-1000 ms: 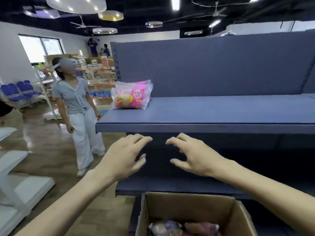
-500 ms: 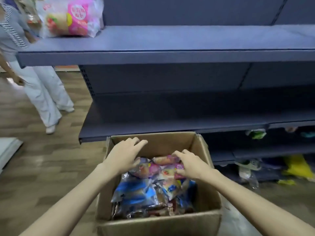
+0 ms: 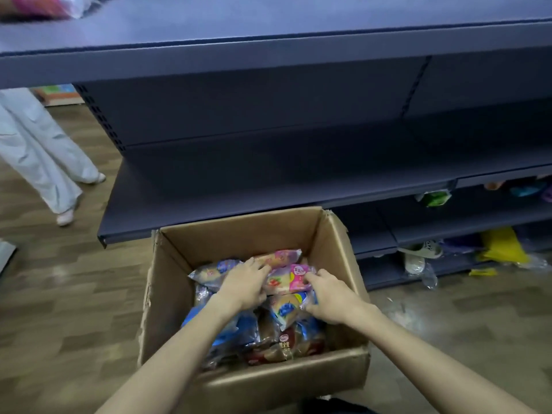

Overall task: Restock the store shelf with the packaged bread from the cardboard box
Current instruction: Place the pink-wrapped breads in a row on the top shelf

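Both hands now down inside the cardboard box (image 3: 167, 294), on a pink bread packet.

Half a second ago the hands were just reaching the box's top layer. Now the left hand (image 3: 243, 283) and right hand (image 3: 330, 297) curl onto either end of the pink packet (image 3: 288, 277), at the box's far side among blue packets (image 3: 221, 327). Above the box, another pink packet (image 3: 44, 6) lies on the top shelf (image 3: 268, 52).

A bystander in white trousers (image 3: 44, 162) stands on the wood-pattern floor (image 3: 68, 294). Far right of that person lie a grey sandal (image 3: 422, 249), a yellow bag (image 3: 501, 245) and a green package (image 3: 434, 198).
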### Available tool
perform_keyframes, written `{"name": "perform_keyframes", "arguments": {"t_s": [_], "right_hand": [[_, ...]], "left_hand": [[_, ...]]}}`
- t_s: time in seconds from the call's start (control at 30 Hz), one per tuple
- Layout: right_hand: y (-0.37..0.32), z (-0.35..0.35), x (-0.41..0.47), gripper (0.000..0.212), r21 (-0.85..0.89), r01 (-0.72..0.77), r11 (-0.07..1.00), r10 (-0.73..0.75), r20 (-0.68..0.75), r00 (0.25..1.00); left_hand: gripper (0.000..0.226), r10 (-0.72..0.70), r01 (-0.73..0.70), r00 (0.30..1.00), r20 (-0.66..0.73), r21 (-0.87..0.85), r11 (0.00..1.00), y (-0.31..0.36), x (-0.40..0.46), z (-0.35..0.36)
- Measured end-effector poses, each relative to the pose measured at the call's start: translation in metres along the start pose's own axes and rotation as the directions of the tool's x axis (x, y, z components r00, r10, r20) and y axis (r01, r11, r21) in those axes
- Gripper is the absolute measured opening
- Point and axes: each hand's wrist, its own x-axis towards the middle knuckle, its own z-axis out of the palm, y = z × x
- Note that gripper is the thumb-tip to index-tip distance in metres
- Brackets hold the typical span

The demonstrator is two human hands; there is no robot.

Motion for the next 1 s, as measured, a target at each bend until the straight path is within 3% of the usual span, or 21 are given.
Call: {"name": "perform_keyframes", "arguments": {"t_s": [0.27,0.37,0.53,0.7,0.87,1.0], "right_hand": [[0.004,0.006,0.002,0.056,0.031,-0.001,1.000,0.001,-0.007,1.000],[0.004,0.007,0.003,0.055,0.042,-0.006,0.999,0.005,0.003,1.000],[0.004,0.014,0.001,0.061,0.050,0.018,0.999,-0.021,0.058,0.998],[0.007,0.020,0.001,0.063,0.018,0.023,1.000,-0.025,0.073,0.997],[0.009,0.024,0.005,0.058,0.054,0.021,0.998,-0.025,0.072,0.997],[0.011,0.026,0.009,0.059,0.058,-0.004,0.998,0.001,0.047,0.999]], "left_hand": [[0.047,-0.120,0.135,0.989,0.090,-0.192,0.972,0.014,0.052,0.049],[0.056,-0.139,0.176,0.975,0.174,-0.223,0.959,0.018,0.057,0.062],[0.054,-0.145,0.167,0.985,0.096,-0.283,0.945,0.027,0.061,0.074],[0.055,-0.105,0.113,0.993,0.051,-0.226,0.968,0.026,0.071,0.078],[0.061,-0.071,0.070,0.997,0.016,0.039,0.997,0.026,0.081,0.079],[0.045,-0.090,0.090,0.996,-0.004,0.087,0.992,0.031,0.080,0.082]]}}
